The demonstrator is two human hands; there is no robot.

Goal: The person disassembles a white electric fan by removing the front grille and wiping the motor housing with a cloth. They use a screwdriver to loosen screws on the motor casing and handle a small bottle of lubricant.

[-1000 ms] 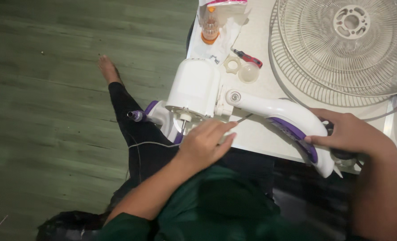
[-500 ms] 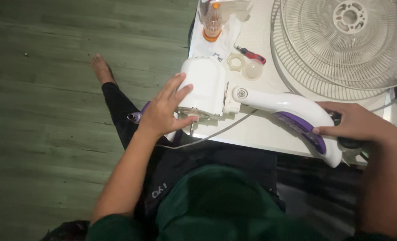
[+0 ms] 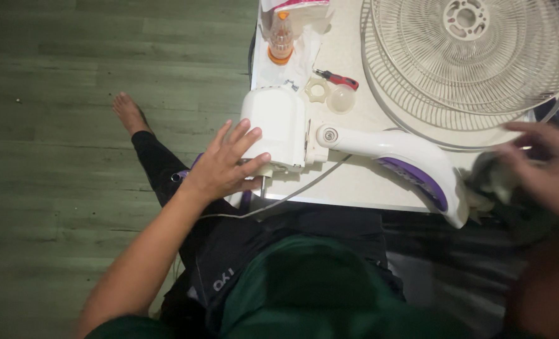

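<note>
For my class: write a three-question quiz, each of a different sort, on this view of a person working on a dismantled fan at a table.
1. True or false: the left hand rests on the white motor housing.
2. Multiple choice: the red-handled screwdriver lies
A. in the right hand
B. on the table, between the housing and the fan grille
C. on the floor
3. Short answer: which two loose parts lie just beside the screwdriver?

Key
1. True: palm and fingers lie flat against its side.
2. B. The right hand is blurred near the end of the white and purple neck; its grip cannot be made out.
3. A white ring nut and a clear round cap.
</note>
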